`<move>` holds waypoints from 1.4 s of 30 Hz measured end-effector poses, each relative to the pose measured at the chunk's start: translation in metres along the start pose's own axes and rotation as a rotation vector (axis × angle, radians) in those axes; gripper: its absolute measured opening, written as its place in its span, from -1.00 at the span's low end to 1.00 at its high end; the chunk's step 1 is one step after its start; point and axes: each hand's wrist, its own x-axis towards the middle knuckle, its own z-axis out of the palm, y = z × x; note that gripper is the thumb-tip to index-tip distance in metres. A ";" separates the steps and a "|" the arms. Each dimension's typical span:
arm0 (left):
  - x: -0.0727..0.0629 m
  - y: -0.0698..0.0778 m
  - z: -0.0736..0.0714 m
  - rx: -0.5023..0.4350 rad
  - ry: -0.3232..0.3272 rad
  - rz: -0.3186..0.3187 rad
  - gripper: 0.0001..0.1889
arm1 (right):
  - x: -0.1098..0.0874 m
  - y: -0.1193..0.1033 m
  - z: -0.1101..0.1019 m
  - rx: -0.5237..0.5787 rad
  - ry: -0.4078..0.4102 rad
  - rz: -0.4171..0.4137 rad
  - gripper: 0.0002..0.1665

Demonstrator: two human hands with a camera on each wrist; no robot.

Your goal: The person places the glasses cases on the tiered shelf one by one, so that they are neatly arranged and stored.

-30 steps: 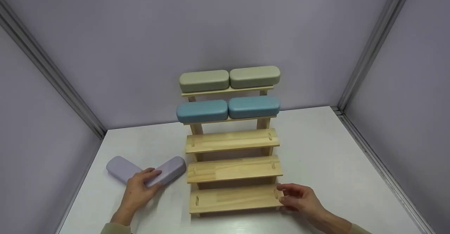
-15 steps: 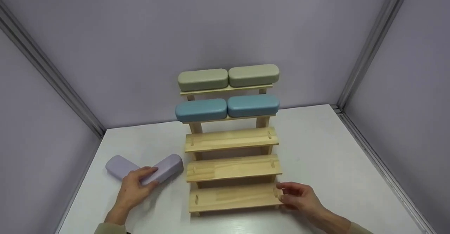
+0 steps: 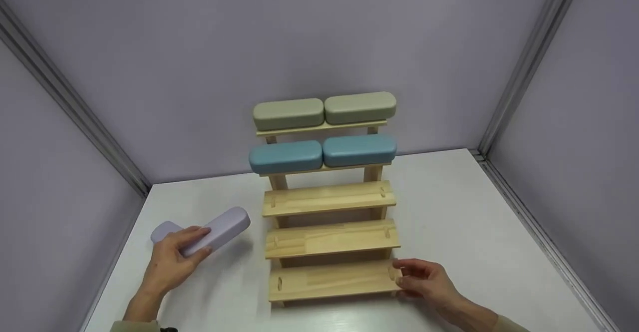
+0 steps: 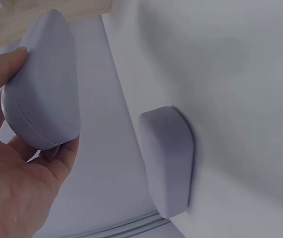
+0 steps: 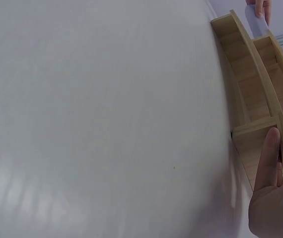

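Fingers of left hand (image 3: 167, 264) hold a lilac, rounded oblong case (image 3: 224, 229) above white table (image 3: 474, 222); right hand (image 3: 429, 284) pinches pale-wood stepped rack (image 3: 334, 279). Advise: grip firmly, keep rack steady.

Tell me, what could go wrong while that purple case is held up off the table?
The lifted purple case could slip, as the left hand grips it near one end. It might bump the wooden stand beside it. The right hand holds the bottom step at its right end, so a tug might jostle the blue cases higher up.
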 end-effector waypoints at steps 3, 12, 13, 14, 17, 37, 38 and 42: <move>-0.002 0.009 -0.008 -0.016 0.016 0.026 -0.52 | 0.001 0.000 0.000 -0.003 -0.006 0.000 -0.38; -0.005 0.042 -0.025 -0.017 0.064 0.107 -0.52 | 0.001 0.000 0.000 -0.006 0.014 0.017 -0.43; -0.005 0.046 -0.025 -0.021 0.073 0.126 -0.51 | 0.001 0.000 0.000 -0.002 0.013 0.016 -0.44; -0.005 0.049 -0.025 -0.026 0.080 0.145 -0.51 | 0.001 0.000 0.000 0.001 0.012 0.013 -0.45; -0.005 0.060 -0.024 -0.040 0.095 0.207 -0.50 | 0.001 0.001 -0.001 0.001 0.004 0.005 -0.46; 0.017 0.100 0.002 -0.120 0.010 0.398 -0.54 | 0.001 0.000 -0.001 -0.029 0.007 0.021 -0.33; 0.018 0.101 0.004 -0.120 0.003 0.403 -0.54 | 0.001 -0.001 -0.001 -0.032 0.008 0.020 -0.33; 0.024 0.106 0.010 -0.116 -0.020 0.420 -0.54 | 0.001 0.000 -0.001 -0.038 0.006 0.015 -0.32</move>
